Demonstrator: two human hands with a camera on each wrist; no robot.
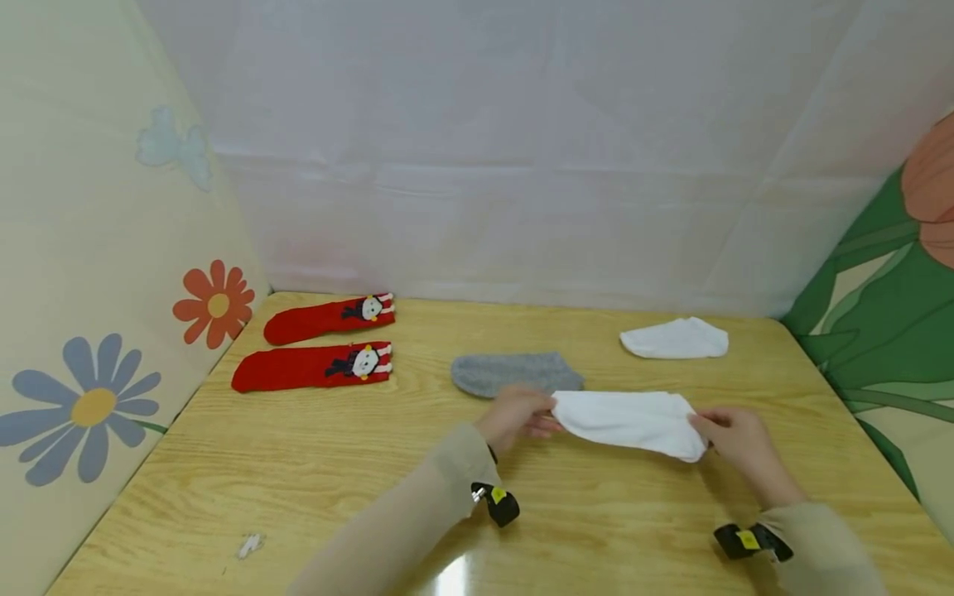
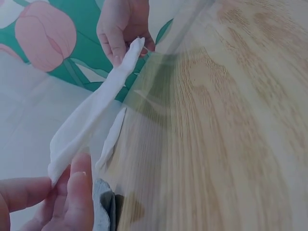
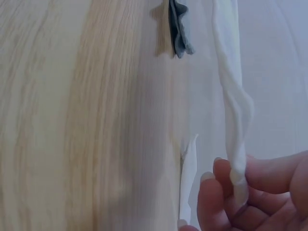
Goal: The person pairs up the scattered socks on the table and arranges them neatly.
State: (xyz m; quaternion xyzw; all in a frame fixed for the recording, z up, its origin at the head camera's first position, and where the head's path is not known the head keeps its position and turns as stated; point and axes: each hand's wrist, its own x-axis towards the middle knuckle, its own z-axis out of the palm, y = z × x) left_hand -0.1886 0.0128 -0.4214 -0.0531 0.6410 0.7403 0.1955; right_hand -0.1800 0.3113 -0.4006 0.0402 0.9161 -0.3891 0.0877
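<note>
Stretched between both hands above the table is a white sock (image 1: 626, 420). My left hand (image 1: 516, 414) pinches its left end between thumb and fingers, and my right hand (image 1: 738, 443) pinches the right end. In the left wrist view the sock (image 2: 91, 108) runs taut from one hand to the other, lifted off the wood. The right wrist view has it edge-on, thumb and fingers closed on its end. Just behind the left hand lies a grey sock (image 1: 514, 372), partly covered by that hand. A second white sock (image 1: 674, 339) lies flat at the back right.
Two red socks (image 1: 328, 319) with cartoon figures lie side by side at the back left of the wooden table (image 1: 298, 463). A small white scrap (image 1: 249, 545) is near the front left. A pale curtain (image 1: 484, 165) stands behind the table, with flower-patterned sheets at both sides.
</note>
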